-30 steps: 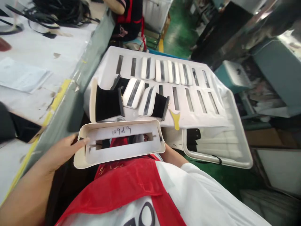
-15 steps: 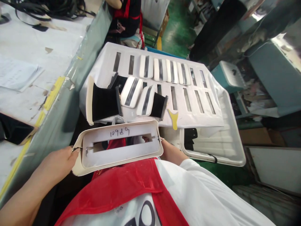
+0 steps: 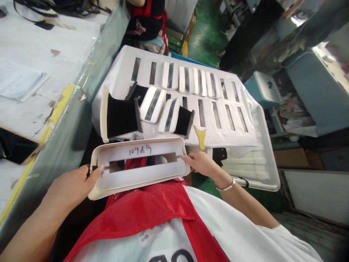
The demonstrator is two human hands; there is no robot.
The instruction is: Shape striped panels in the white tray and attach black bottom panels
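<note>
My left hand (image 3: 72,183) grips the left end of a cream oblong frame (image 3: 187,171), its thumb over the rim beside a small black piece. At the opposite end my right hand (image 3: 200,163) pinches the rim, thumb on top and its other fingers mostly hidden. Inside the frame lies a white board (image 3: 117,183) with a long slot and handwritten marks. Just beyond stands an open cream piece with black lining (image 3: 122,116). Near it rest two white pieces with dark central strips (image 3: 152,104) (image 3: 170,115), and a yellow forked tool (image 3: 201,137).
A white slotted stand (image 3: 188,58) holds several more striped white pieces (image 3: 187,80). To its right is a large white tub (image 3: 261,171). A workbench (image 3: 68,54) with papers (image 3: 21,80) runs along the left. Another person (image 3: 149,22) is partly visible at the back.
My right hand has come from behind the frame to its right end and now grips the rim. My left thumb has moved over the left rim. The frame has shifted slightly.
</note>
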